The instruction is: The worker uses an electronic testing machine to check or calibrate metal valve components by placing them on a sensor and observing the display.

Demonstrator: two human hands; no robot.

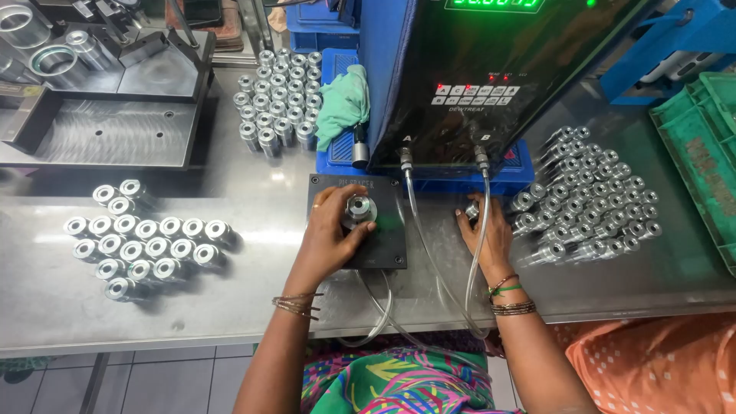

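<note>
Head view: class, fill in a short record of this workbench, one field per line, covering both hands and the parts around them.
Left hand: fingers grip a metal cylinder seated on the black fixture plate
Right hand: rests on one metal part at the edge of the right pile
Left group: cylinders in rows
Behind: tester box, two clear hoses, green cloth

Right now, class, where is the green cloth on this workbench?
In the head view, the green cloth lies at the back centre, draped on the blue base against the left side of the black test machine, just right of the rear cluster of metal sleeves.
</note>
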